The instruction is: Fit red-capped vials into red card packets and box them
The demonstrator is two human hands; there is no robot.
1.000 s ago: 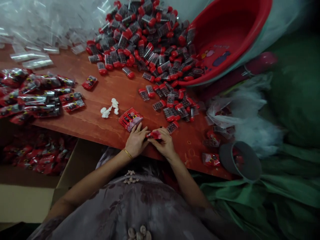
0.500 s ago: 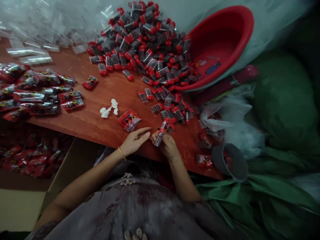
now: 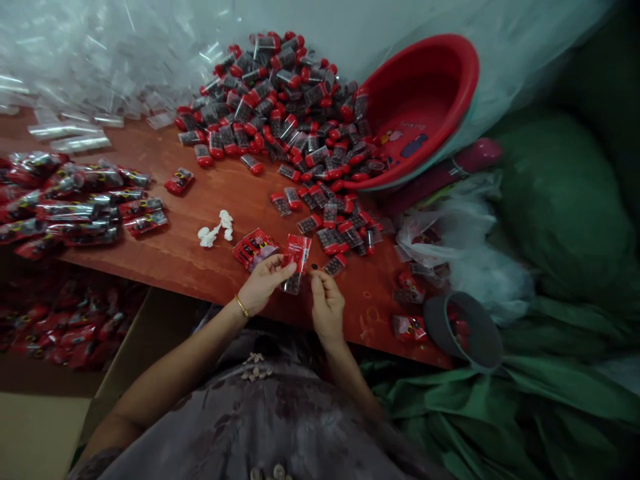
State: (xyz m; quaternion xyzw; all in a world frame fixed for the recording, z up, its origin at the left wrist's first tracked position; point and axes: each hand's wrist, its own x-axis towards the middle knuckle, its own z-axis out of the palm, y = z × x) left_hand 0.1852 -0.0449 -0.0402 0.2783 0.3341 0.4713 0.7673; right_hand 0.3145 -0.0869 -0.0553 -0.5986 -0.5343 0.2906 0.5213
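Note:
My left hand (image 3: 263,285) pinches a small red printed plastic packet (image 3: 297,261), held upright just above the near edge of the red-brown table (image 3: 200,253). My right hand (image 3: 326,304) is closed beside the packet's lower right, and a small dark piece (image 3: 314,267) sits at its fingertips. A short stack of the same red packets (image 3: 255,247) lies on the table just left of my hands. A big heap of small clear cases with red caps (image 3: 280,107) spreads from the table's back toward my hands.
A red plastic basin (image 3: 425,100) leans tipped at the back right. Filled packets (image 3: 75,200) lie piled at the left, clear empty sleeves (image 3: 75,80) behind them. A white crumpled scrap (image 3: 216,229) lies mid-table. A grey cup (image 3: 465,327) sits at the right edge. A cardboard box (image 3: 60,320) holds packets below.
The packet went from lying flat under both hands to being lifted by my right hand, then passed to my left hand, which now holds it upright. The view drifted downward.

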